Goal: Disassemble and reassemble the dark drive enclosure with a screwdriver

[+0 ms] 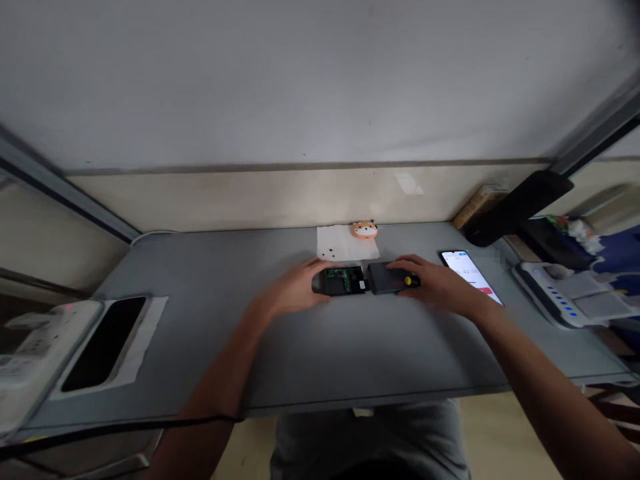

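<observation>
Over the desk (320, 360), the left hand (295, 288) has its fingers clamped on a circuit-board unit (345, 280). Just beside it, the right hand (435, 283) grips a dark case (383, 280), a yellow-ended tool (409, 281) at its fingers.

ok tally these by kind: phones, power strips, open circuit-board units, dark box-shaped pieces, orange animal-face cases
Phones: 2 (dark-screened phone, lit phone)
Power strips: 2 (red-lit strip, blue-ported strip)
Open circuit-board unit: 1
Dark box-shaped piece: 1
Orange animal-face case: 1
Total: 7
</observation>
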`<state>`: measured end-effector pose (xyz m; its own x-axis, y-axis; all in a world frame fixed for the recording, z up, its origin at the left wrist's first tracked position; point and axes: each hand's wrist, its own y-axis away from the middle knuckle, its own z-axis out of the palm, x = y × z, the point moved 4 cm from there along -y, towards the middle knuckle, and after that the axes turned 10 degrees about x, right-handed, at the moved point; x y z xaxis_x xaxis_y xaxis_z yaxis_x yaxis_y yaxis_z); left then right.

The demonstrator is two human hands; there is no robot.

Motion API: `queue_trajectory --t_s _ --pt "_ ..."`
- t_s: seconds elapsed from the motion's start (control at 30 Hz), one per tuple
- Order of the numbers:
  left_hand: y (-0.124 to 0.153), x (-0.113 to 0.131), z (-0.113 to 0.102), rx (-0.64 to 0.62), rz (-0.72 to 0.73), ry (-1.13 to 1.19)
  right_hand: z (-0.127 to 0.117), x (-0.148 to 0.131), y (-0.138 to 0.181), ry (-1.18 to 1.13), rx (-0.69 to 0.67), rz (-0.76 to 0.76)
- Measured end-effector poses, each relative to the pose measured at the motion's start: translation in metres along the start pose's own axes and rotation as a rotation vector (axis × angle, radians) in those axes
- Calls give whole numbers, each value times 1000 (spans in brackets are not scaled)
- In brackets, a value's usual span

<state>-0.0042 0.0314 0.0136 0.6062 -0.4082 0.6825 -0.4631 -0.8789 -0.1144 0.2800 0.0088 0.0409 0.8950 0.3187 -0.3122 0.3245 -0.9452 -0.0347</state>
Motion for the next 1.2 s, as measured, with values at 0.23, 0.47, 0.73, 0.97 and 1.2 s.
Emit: queue_trajectory --t_s 0.23,0.47,0.73,0.97,1.2 --pt "-4 0 4 18 -47 -2 -16 -4 -20 -241 -126 93" --pt "-5 5 9 126 67 -68 10 -23 -22 -141 -14 -91" --pt "-5 2 13 144 83 -151 26 -47 -35 -282 33 -173" --pt "-4 9 14 135 154 -173 -7 -38 -52 -820 751 -2" --pt "-2 7 16 130 180 -180 33 -9 -57 -1064 797 562"
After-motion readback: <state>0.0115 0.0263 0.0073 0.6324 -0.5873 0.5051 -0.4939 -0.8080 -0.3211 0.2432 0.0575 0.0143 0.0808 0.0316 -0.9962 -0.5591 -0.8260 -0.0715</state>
